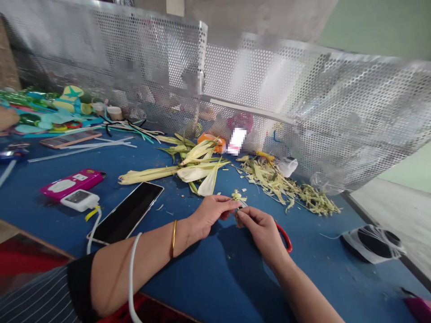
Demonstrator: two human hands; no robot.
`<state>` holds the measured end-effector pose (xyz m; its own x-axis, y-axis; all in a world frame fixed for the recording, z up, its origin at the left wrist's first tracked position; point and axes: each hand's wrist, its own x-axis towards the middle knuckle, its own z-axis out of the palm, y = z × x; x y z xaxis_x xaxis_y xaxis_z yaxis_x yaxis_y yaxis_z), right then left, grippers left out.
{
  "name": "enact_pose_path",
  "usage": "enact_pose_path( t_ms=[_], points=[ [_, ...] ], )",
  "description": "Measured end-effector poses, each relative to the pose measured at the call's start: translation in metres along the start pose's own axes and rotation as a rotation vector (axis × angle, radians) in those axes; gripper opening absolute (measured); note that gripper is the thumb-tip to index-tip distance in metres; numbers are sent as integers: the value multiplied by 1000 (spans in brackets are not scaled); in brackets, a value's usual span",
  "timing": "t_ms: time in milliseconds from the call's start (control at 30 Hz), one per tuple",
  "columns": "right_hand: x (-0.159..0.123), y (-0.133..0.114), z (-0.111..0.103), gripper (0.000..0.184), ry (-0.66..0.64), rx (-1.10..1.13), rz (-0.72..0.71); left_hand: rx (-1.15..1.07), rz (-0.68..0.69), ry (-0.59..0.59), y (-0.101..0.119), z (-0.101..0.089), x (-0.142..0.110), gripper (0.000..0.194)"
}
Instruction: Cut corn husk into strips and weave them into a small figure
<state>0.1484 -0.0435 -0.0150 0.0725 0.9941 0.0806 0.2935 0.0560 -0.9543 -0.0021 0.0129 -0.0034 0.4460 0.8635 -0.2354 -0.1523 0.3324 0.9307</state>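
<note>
My left hand (pixel 210 213), with a gold bangle at the wrist, pinches a small pale-green corn husk flower (pixel 236 195) between thumb and fingers. Close against it, my right hand (pixel 257 226) is closed at the fingertips just below the flower. What the right fingers grip is too small and covered to make out. A red looped handle (pixel 286 237), like that of scissors, shows from behind the right hand; whether the hand touches it I cannot tell. Beyond the hands lie long corn husks (pixel 198 168) and a heap of shredded husk pieces (pixel 272 179).
A black-screened phone (pixel 128 213) and a magenta power bank (pixel 72 184) lie to the left. A white cable (pixel 132 278) crosses my left forearm. At right rests a black spool wound with white thread (pixel 372 242). Perforated metal sheeting (pixel 249 76) stands along the back.
</note>
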Motion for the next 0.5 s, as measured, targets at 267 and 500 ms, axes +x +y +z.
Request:
enact_pose_path(
  t_ms=[267, 500],
  points=[
    [-1, 2, 0, 30, -11, -80, -16, 73, 56, -18, 3, -3, 1, 35],
    [-2, -2, 5, 24, -17, -5, 36, 106, 96, 29, 0, -4, 5, 29]
  ],
)
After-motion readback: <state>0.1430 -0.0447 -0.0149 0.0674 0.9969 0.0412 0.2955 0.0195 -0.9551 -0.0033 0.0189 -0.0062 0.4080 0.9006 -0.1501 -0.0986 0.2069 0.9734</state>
